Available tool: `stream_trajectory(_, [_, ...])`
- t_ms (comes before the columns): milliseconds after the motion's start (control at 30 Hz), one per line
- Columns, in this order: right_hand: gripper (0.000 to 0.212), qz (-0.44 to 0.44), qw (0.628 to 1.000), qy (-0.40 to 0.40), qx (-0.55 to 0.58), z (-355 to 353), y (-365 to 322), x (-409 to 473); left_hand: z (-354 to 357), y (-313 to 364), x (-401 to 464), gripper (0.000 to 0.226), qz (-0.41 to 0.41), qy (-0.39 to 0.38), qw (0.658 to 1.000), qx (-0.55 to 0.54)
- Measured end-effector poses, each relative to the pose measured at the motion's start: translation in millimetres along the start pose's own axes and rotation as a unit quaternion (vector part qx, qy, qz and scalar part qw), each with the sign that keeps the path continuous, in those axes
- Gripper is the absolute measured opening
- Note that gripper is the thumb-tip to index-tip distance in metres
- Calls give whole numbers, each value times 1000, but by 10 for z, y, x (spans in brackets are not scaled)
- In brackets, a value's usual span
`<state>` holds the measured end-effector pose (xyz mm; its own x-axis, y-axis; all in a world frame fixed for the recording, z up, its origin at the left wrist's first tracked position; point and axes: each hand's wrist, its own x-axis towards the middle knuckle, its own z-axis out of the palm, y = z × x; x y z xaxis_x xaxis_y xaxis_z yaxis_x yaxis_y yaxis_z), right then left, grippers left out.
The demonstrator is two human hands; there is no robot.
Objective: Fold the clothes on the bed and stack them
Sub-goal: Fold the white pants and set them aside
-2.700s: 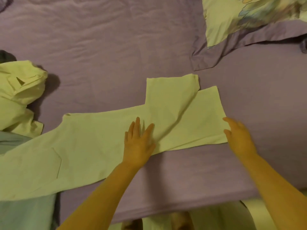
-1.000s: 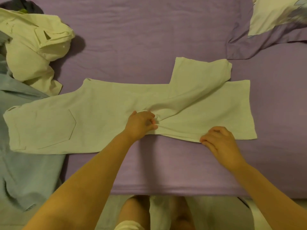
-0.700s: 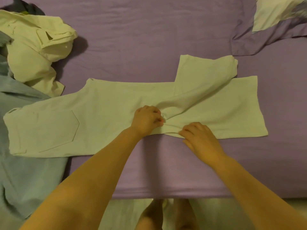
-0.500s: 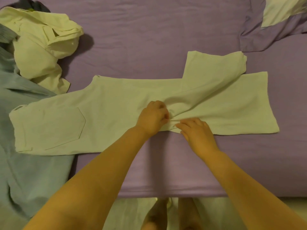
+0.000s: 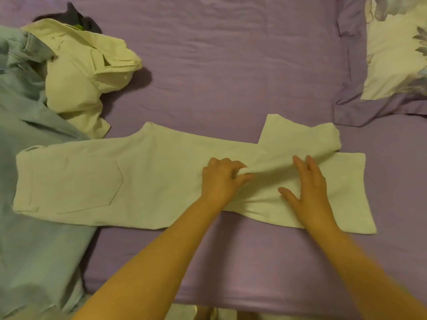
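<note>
Nearby, trousers (image 5: 138, 181) beside bed edge (image 5: 231, 296)

The pillow (image 5: 392, 63) and the blue garment (image 5: 30, 204) are cut off by the frame's edges.

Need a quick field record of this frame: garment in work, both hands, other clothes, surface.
garment: pale trousers lying flat across the sheet, back pocket up, legs to the right, upper leg skewed
left hand: pinches a fold of the upper leg
right hand: fingers straight, pressing flat on the legs
other clothes: crumpled pale garment and blue garment at left, unfolded
surface: purple sheet
also: pillow top right
</note>
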<state>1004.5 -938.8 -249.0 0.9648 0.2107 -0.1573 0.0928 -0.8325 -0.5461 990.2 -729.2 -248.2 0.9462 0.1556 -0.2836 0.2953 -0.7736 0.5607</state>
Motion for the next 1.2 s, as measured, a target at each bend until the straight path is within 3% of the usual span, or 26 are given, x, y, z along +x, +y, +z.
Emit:
stream_trajectory(67, [67,-13,1000,-3,0,-77,-108,238,-162,-44,-150,29,28,18,995,-94])
stream_trajectory(200, [21,-97,993,-32,66,-149,-538,588,-630,-75,-415,8,0,53,964,-261])
stream_trajectory(333, [10,-127,971,-97,179,-119,-1380,622,-1286,-245,-633,8,-80,160,897,-404])
stream_trajectory(500, [14,-164,939,-155,260,276,-2423,575,-2015,-709,-883,8,-106,258,861,-425])
stream_trajectory(700, [19,-149,894,-235,351,1053,-3351,271,-2501,-1528,-1166,7,-145,387,830,-376])
stream_trajectory(767, [33,-185,909,-271,256,1441,-3505,126,-2556,-1829,-1202,7,-155,403,835,-341])
stream_trajectory(833, [44,-253,922,-283,77,1845,-3526,8,-2525,-2098,-1182,8,-168,387,852,-312])
stream_trajectory(900, [50,-285,906,-312,-31,2109,-3449,-73,-2416,-2328,-1130,15,-184,339,880,-276])
stream_trajectory(1033, [61,-339,873,-342,-75,2225,-3118,-159,-2155,-2783,-1041,43,-230,225,933,-159])
stream_trajectory(1100, [60,-349,876,-318,-102,2094,-2823,-148,-2038,-2877,-1048,59,-260,174,949,-32])
stream_trajectory(1167, [56,-328,894,-293,-92,1881,-2403,-140,-1910,-2749,-1085,69,-280,180,934,133])
stream_trajectory(1200, [53,-308,909,-270,-73,1757,-2167,-157,-1851,-2608,-1107,69,-250,206,926,194])
